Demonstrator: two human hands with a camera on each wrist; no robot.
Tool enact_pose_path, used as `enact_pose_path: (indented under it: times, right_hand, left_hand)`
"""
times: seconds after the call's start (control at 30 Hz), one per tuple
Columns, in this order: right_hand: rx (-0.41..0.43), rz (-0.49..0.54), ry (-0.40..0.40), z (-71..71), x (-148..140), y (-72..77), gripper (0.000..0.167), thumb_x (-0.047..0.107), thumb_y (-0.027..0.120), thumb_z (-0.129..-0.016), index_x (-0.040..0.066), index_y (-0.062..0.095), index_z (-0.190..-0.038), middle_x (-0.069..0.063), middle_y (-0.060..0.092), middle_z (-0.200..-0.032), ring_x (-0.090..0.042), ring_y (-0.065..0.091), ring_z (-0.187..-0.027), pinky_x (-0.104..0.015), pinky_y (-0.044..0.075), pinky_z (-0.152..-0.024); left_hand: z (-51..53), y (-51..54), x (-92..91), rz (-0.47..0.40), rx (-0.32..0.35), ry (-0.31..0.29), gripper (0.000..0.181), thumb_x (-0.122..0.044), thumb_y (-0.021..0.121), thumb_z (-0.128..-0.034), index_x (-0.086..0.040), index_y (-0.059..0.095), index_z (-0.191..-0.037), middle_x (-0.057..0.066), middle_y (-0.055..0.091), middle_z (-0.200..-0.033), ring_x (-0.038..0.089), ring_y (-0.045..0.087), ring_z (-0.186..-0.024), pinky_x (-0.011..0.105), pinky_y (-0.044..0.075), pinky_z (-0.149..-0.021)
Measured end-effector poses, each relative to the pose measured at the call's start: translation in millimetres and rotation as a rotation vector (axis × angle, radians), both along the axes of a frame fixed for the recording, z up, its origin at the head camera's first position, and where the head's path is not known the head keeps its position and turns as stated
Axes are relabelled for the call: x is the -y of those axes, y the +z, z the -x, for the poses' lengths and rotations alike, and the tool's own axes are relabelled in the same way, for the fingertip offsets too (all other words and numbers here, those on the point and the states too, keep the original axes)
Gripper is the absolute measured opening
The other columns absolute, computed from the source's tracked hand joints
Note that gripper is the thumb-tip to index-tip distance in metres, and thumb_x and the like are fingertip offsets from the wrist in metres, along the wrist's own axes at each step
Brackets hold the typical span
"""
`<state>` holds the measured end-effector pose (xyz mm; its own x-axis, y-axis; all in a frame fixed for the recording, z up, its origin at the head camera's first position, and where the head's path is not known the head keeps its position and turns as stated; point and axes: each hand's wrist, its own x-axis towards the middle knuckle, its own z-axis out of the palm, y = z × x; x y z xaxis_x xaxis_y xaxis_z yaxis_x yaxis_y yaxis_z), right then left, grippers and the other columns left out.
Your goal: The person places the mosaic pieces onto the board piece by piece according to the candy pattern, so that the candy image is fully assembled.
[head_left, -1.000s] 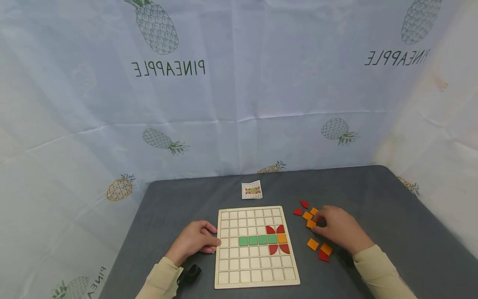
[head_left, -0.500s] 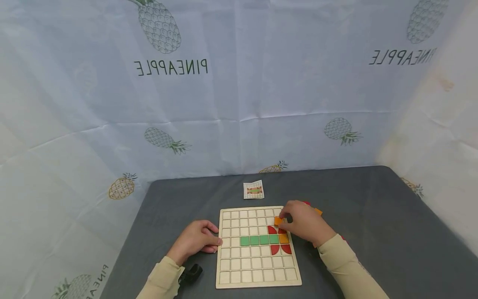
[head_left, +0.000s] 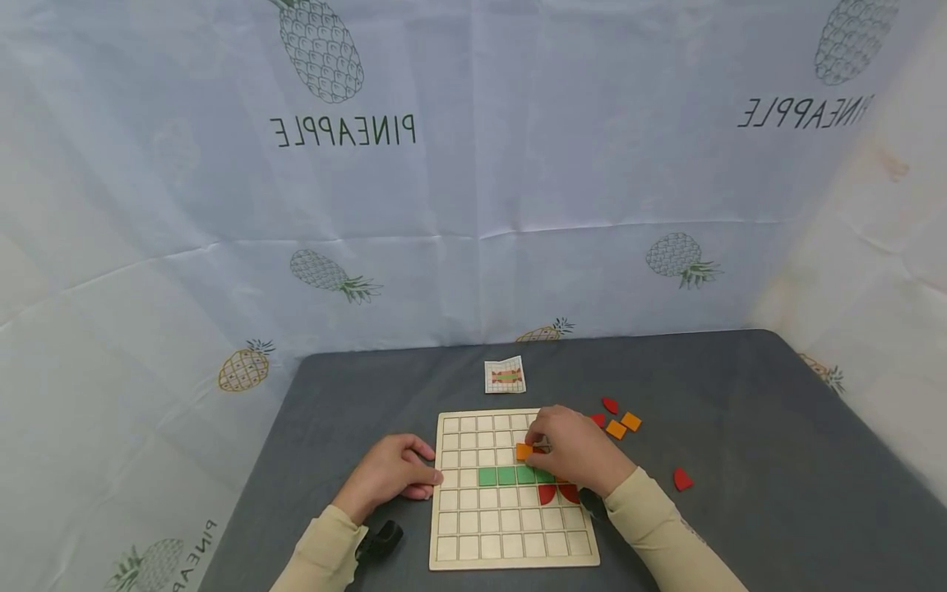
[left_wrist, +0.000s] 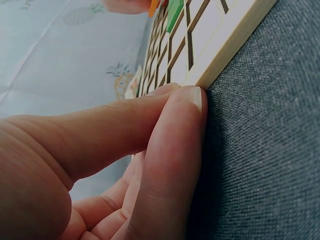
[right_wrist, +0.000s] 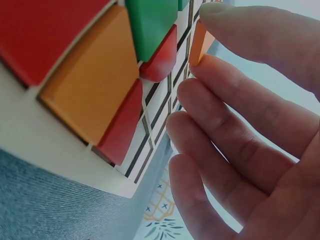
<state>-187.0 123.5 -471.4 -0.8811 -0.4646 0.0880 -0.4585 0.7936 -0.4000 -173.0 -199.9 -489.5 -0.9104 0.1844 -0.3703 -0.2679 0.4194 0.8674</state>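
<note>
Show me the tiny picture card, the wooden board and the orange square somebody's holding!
Picture card (head_left: 505,376): head view, middle of its printed picture.
Wooden board (head_left: 491,545): head view, a bare square in the row nearest the person.
Held orange square (head_left: 524,452): head view, its flat face.

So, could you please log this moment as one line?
left hand: holds board | right hand: pinches orange tile | green tiles: row on board
</note>
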Motion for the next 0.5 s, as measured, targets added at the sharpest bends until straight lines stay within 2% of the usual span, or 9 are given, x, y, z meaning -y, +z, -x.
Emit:
enact_pose_path:
  times: [0.33,0.5]
  right_hand:
    - [-0.002,0.01,0.012,0.0,-0.2,-3.7,0.014,0.026,0.093,-0.087,0.021,0.081,-0.093,0.009,0.063,-0.087,-0.005,0.048,-0.074,-0.023,0.047,-0.064]
    - [0.006,0.006,0.028,2.5,0.1,-5.5,0.014,0.026,0.092,-0.088,0.019,0.082,-0.095,0.008,0.063,-0.087,-0.005,0.049,-0.075,-0.023,0.048,-0.065]
  left_hand:
    - [0.2,0.0,-0.4,0.002,0.006,0.001,0.042,-0.01,0.092,-0.0844,0.002,0.068,-0.116,0.013,0.074,-0.088,0.014,0.076,-0.068,0.033,0.068,-0.065]
    - [0.5,0.3,0.2,0.002,0.005,-0.002,0.042,-0.01,0.092,-0.0845,0.002,0.068,-0.116,0.013,0.074,-0.088,0.014,0.076,-0.069,0.033,0.068,-0.066]
